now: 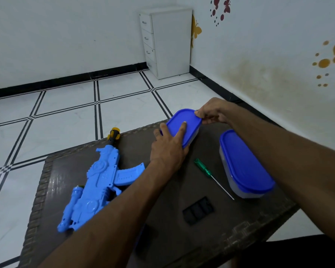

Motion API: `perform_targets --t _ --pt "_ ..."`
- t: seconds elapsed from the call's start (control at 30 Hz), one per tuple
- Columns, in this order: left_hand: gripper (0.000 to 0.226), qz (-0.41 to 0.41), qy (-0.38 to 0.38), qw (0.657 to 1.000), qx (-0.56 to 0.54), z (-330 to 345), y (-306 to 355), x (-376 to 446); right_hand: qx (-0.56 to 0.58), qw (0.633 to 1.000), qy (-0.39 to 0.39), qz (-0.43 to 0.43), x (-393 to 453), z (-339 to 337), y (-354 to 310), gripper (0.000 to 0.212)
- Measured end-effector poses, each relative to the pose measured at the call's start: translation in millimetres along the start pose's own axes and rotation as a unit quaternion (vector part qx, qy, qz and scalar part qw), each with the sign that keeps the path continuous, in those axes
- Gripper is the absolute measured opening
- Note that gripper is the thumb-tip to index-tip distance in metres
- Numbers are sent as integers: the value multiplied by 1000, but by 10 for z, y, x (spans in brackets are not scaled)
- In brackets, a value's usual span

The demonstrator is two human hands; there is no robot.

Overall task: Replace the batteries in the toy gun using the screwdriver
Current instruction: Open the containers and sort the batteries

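In the head view, a dark table (182, 238) is seen on a white tiled floor (56, 113), and it serves as the landmark here. On the table's left part a blue toy gun (97, 182) is laid flat, its yellow-and-black muzzle reaching the table's far edge. Near the table's middle a screwdriver (211, 176) with a green handle is laid, just beside a blue-lidded container (244, 165) on the table's right side. A black rectangular cover (198, 210) is laid toward the table's near edge. At the table's far edge a second container with a blue lid (183, 125) is held by both hands. The left hand (168, 147) is laid over the lid's near side, fingers curled round the container's edge. The lid's far rim is pinched by the right hand (214, 112). Beyond the table, a white drawer cabinet (168, 41) is stood in the room's corner.
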State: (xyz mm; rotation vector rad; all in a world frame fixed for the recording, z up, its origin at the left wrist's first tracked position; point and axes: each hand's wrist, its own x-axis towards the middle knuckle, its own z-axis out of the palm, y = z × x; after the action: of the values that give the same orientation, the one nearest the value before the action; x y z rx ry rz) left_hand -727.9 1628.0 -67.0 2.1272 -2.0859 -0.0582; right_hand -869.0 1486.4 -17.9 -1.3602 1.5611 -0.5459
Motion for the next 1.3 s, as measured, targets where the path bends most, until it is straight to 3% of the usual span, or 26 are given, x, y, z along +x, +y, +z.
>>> perform_targets --t 0.17,0.27,0.37,0.47,0.6,0.67,1.03,1.2,1.3 --pt "77 -13 -19 999 -38 -4 -54 30 -100 992 68 -46 21 122 4 21" --pt "81 -22 -17 998 -53 -21 -66 40 -141 988 50 -43 -41 143 0 27" --pt "81 -10 -10 999 -48 -62 -80 68 -140 989 27 -45 -77 88 -54 26" --pt "79 -24 -45 990 -135 -132 -86 145 -135 989 16 -56 -75 4 -97 26" --pt "80 -19 -59 973 -220 -190 -50 266 -99 991 59 -72 56 -109 -55 18" --pt "79 -3 -49 973 -227 -175 -1 312 -80 990 70 -91 120 -152 -30 9" --pt "75 1 -1 968 -253 -86 158 257 -83 984 54 -150 77 -295 148 19" --pt "64 9 40 962 -270 -154 98 -69 -185 962 106 -170 -377 -475 336 18" --pt "51 41 64 968 -239 -193 41 -375 -298 943 71 -129 -745 -564 408 28"
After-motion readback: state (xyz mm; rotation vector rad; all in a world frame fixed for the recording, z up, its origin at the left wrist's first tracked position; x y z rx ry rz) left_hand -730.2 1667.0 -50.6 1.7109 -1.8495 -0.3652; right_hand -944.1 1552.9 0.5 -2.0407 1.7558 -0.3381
